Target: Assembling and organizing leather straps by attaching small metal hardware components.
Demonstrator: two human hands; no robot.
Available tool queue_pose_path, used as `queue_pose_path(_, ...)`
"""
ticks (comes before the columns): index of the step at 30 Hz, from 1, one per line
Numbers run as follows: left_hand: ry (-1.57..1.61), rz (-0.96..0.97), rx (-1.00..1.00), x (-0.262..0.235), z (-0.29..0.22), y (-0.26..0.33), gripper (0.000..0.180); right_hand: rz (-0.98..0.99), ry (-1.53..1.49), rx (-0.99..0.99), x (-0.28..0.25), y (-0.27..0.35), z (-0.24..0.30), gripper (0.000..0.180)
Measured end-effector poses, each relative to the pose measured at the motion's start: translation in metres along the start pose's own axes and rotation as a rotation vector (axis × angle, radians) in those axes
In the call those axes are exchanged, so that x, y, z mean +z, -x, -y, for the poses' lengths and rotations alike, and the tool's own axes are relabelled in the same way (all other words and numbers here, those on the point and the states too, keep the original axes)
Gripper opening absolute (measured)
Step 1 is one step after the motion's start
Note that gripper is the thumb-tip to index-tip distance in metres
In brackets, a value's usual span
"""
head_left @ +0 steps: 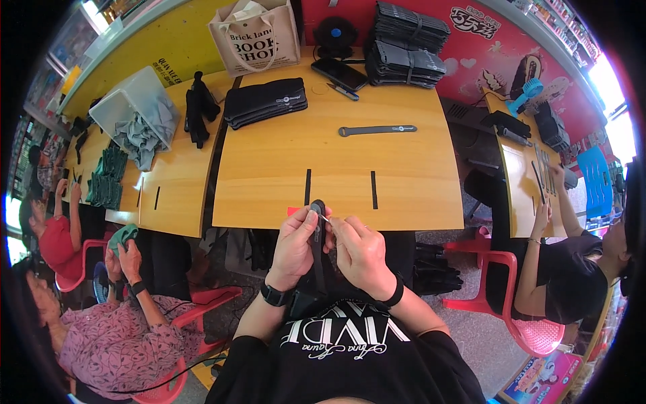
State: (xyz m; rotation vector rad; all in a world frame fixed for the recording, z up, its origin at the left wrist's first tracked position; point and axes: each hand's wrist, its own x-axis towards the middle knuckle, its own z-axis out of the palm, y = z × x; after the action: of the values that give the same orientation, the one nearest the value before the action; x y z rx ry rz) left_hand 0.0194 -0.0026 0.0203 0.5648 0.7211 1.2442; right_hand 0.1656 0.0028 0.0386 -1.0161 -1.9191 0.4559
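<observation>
Just past the table's near edge, my left hand point(294, 241) is closed on a dark grey strap point(317, 236) with a rounded end, which hangs down toward my lap. My right hand point(361, 250) pinches a thin, light-coloured pointed tool point(326, 218) whose tip meets the strap near its rounded end. The tool's exact kind is hidden by my fingers. A similar grey strap point(377, 130) with a slotted rounded end lies flat on the wooden table point(269, 175). A small red piece point(293, 211) shows at the table edge beside my left hand.
Black folded fabric pieces point(266, 102) are stacked at back left, before a tote bag point(259, 40). Bundled grey straps point(407, 50), a phone point(339, 73), a pen-like tool point(344, 91) and a fan point(335, 35) stand behind. Two black strips point(374, 190) mark the tabletop. People work on both sides.
</observation>
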Motion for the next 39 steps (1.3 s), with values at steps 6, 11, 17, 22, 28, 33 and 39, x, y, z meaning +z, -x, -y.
queue_pose_path(6,0.017,0.01,0.005,0.001,0.0,0.0,0.027,-0.007,0.067,0.017,-0.001,0.001,0.0,0.031)
queue_pose_path(11,0.023,-0.001,-0.003,0.002,-0.001,0.0,0.027,-0.006,0.105,0.004,-0.003,-0.001,0.002,0.031)
queue_pose_path(17,0.021,-0.001,-0.002,0.001,0.0,0.0,0.026,-0.004,0.108,-0.035,-0.003,-0.003,0.0,0.031)
queue_pose_path(22,0.021,0.005,0.009,0.001,0.001,0.001,0.025,0.011,0.147,-0.118,-0.005,-0.004,0.0,0.035)
queue_pose_path(28,-0.102,-0.039,0.167,0.003,0.012,0.004,0.021,0.047,0.257,-0.207,-0.005,0.001,-0.002,0.038)
queue_pose_path(33,-0.288,-0.009,0.179,0.005,0.008,0.004,0.018,-0.025,0.316,-0.31,-0.007,-0.001,-0.012,0.035)
queue_pose_path(39,-0.839,0.121,0.165,0.002,-0.025,-0.001,0.012,0.192,0.566,-0.638,-0.044,-0.025,-0.02,0.029)
